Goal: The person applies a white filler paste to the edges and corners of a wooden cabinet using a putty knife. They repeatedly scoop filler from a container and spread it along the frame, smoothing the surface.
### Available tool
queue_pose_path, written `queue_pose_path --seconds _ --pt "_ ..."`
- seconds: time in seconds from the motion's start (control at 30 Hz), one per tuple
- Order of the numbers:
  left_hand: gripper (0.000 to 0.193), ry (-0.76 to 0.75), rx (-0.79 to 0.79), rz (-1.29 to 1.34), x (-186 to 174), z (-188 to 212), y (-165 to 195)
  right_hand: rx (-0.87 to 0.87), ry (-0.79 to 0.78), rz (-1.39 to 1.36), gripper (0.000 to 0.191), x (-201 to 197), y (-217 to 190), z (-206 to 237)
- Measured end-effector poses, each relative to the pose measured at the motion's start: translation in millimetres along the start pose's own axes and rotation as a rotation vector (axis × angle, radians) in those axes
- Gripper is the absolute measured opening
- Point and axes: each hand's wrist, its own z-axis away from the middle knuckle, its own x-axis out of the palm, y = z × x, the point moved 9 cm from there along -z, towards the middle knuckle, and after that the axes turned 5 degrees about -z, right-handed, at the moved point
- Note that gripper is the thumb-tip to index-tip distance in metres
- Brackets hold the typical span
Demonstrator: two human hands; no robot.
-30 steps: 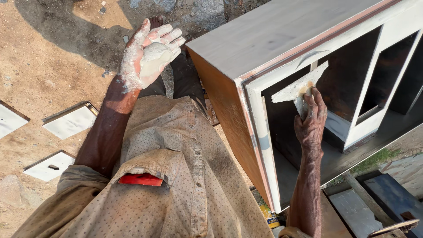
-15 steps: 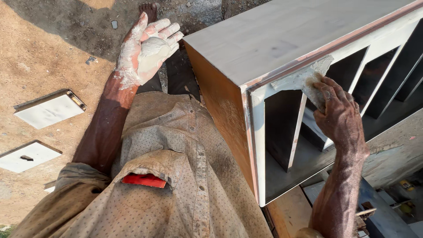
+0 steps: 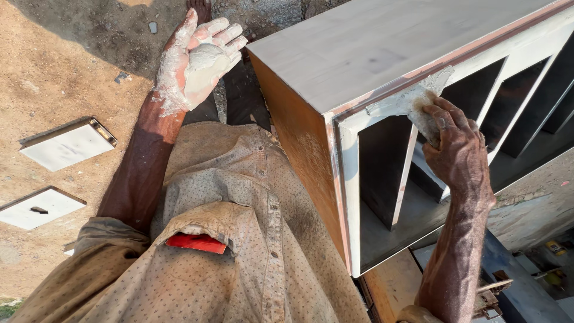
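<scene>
cabinet (image 3: 382,54) right end out of frame

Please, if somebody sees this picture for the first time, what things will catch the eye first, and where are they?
First is the left hand at the upper left, raised open with its palm caked in white putty. On the right, the right hand presses a putty-covered scraper against the white front frame of a large wooden cabinet. On the sandy ground at the left lie two flat white panels.

- Cabinet (image 3: 382,54) blocks everything from twelve to four o'clock; its dividers (image 3: 403,173) split the openings.
- Bare ground (image 3: 66,78) at nine o'clock lies open around two flat panels (image 3: 66,146).
</scene>
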Motion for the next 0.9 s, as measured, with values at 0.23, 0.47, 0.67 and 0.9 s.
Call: queue_pose_path --seconds 0.23,0.47,0.67,0.9 --pt "0.094 -0.005 -0.006 0.062 18.6 -4.4 -1.4 0.057 0.085 -0.169 0.066 -11.2 14.8 40.0" --pt "0.091 -0.030 0.011 0.052 15.1 -1.8 -0.5 0.037 0.115 -0.035 0.069 -10.7 5.5 29.1" --pt "0.068 -0.029 0.038 0.059 0.7 4.0 6.8 -0.004 0.053 -0.091 0.069 -8.6 -10.3 20.0" --pt "0.069 -0.004 0.053 0.013 -2.2 4.5 7.4 -0.056 0.024 -0.025 0.066 -6.1 -16.4 12.0"
